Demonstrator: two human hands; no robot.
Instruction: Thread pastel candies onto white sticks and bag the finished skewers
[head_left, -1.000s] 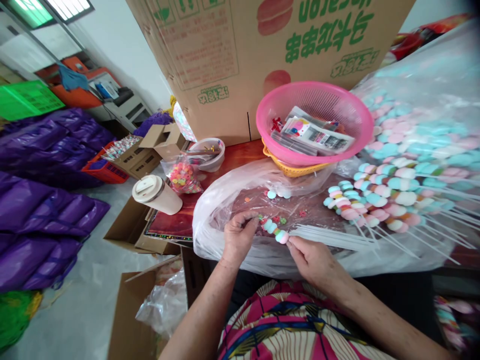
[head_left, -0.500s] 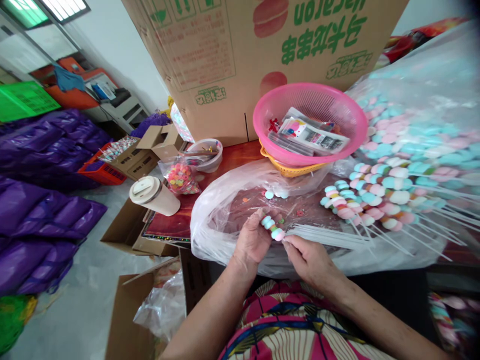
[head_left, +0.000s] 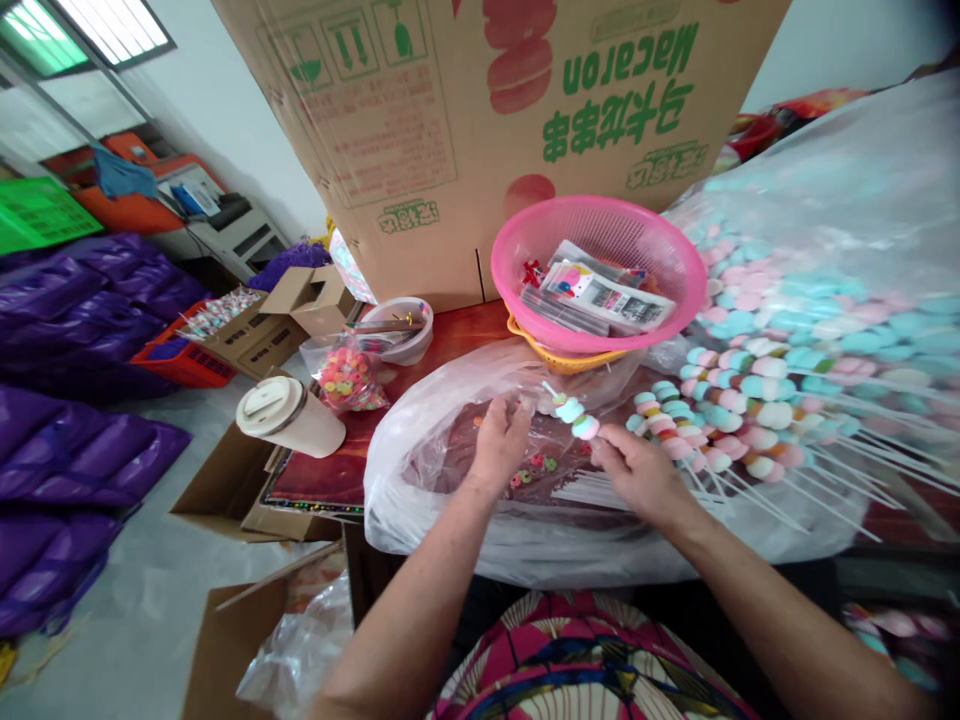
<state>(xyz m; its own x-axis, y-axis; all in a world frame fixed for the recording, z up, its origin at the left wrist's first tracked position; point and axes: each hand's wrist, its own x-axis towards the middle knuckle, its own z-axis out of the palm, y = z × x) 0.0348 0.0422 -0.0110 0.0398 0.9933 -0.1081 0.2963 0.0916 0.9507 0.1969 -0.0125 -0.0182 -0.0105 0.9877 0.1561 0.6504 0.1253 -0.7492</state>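
Nearest, at the bottom edge, the person's patterned pink garment (head_left: 585, 670) shows between two bare forearms that reach forward over a clear plastic sheet (head_left: 450, 500) spread on the red worktop (head_left: 457, 325). The right hand (head_left: 637, 470) is closed in a pinch on the lower end of a candy skewer (head_left: 574, 412), a thin white stick carrying a few pastel discs, its tip slanting up and to the left above the sheet. The left hand (head_left: 499, 440) lies just left of that tip, fingers curled down onto the plastic, apparently nipping something small, though what is too tiny to tell. Small coloured ring candies (head_left: 534, 465) lie scattered on the sheet between the hands, and a bundle of bare white sticks (head_left: 581, 490) lies under the right hand. To the right, finished skewers (head_left: 720, 410) lie heaped side by side, with a large clear bag of more pastel candy (head_left: 825, 290) beyond them. Left of the sheet a lidded beige cup (head_left: 289, 415) lies on its side, near a small bag of ring candies (head_left: 345, 375) and a white bowl (head_left: 401, 328). Farther back a pink basket (head_left: 517, 290) holding printed packets sits nested in a yellow one (head_left: 562, 358), in front of a big cardboard carton (head_left: 480, 120) printed upside down in green. Purple bags (head_left: 82, 330) cover the floor far left.
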